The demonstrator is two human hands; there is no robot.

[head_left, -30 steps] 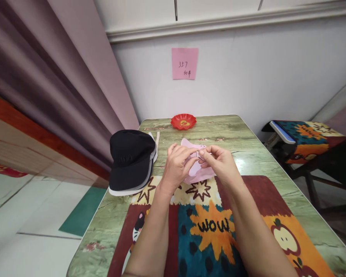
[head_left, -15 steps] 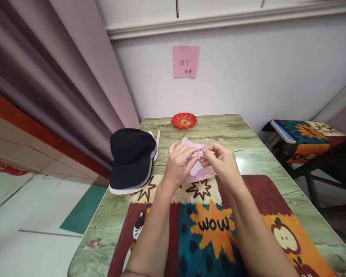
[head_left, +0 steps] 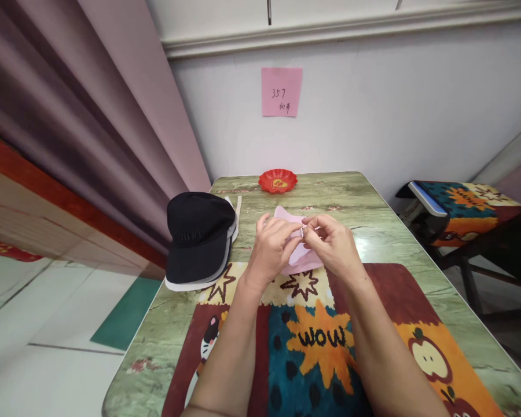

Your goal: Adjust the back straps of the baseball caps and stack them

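Note:
A pink cap (head_left: 301, 265) lies on the table beneath my fingers, its far side largely covered by both hands. My left hand (head_left: 272, 246) pinches the strap at the cap's back, thumb and index finger together. Facing it, my right hand (head_left: 330, 240) is closed on the same strap, and the fingertips of both hands nearly meet. Between them shows a small, light-coloured buckle (head_left: 303, 231), partly hidden. To the left of my left hand rests a black cap (head_left: 200, 231), stacked over grey and white ones.
A red scalloped dish (head_left: 278, 181) stands near the table's back edge. A colourful mat (head_left: 325, 341) covers the front under my forearms. The wall with a pink note (head_left: 282, 92) rises behind the table (head_left: 356, 197). A chair (head_left: 477, 272) stands at the right.
My right fingers have shifted slightly over the strap, so less of the strap and buckle shows between the hands. The caps and dish stay in place.

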